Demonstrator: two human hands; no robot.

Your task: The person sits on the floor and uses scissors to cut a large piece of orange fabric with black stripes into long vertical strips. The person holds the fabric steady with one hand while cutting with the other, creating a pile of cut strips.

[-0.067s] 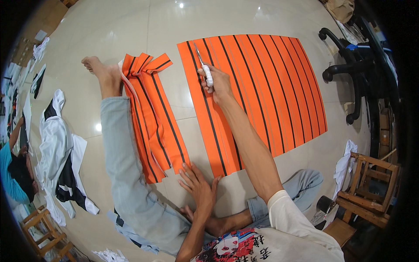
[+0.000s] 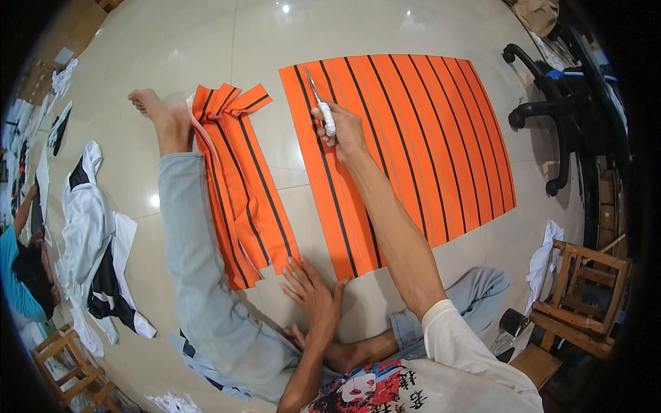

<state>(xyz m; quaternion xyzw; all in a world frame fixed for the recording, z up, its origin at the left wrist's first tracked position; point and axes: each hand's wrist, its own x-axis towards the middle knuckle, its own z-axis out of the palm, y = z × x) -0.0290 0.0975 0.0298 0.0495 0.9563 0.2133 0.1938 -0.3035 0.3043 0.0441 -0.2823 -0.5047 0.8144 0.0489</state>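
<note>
Striped orange sheet (image 2: 430, 141) flat on floor (image 2: 275, 34), presumably for straightness. Right hand (image 2: 344, 131) grips scissors (image 2: 328, 118) over sheet's left side; left hand (image 2: 315, 296) spread, touching strips (image 2: 267, 186) left of sheet, probably steadying them.

A black swivel-chair base (image 2: 554, 109) stands on the right, a wooden stool (image 2: 571, 327) nearby; white-and-black cloth (image 2: 88, 210) lies crumpled on the tiled floor (image 2: 268, 31) at left.

Striped orange cloth (image 2: 441, 138) on floor (image 2: 385, 31)
</note>
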